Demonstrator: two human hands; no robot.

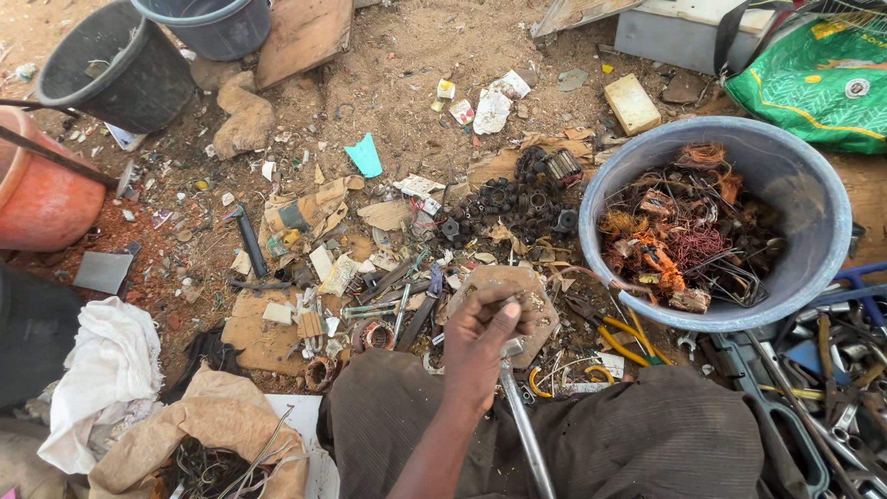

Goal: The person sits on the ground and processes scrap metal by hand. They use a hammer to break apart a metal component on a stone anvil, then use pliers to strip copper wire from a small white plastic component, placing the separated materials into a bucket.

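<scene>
My left hand (480, 337) is closed around a small dark metal part, pressing it down on a worn wooden block (536, 288) on the dirt in front of my knees. A metal hammer (525, 423) with a pipe handle runs from just under that hand down to the bottom edge of the view; what holds its lower end is out of frame. My right hand is not visible. Around the block lie scattered screwdrivers, pliers with yellow handles (621, 334), small metal rings and scraps of cardboard.
A blue-grey basin (813, 185) of copper wire and motor scrap stands at the right, with a tool tray (832, 370) below it. Black buckets (111, 69), an orange pot (37, 199), white cloth (102, 370), a green sack (822, 79) and a pile of dark bearings (508, 203) surround the spot.
</scene>
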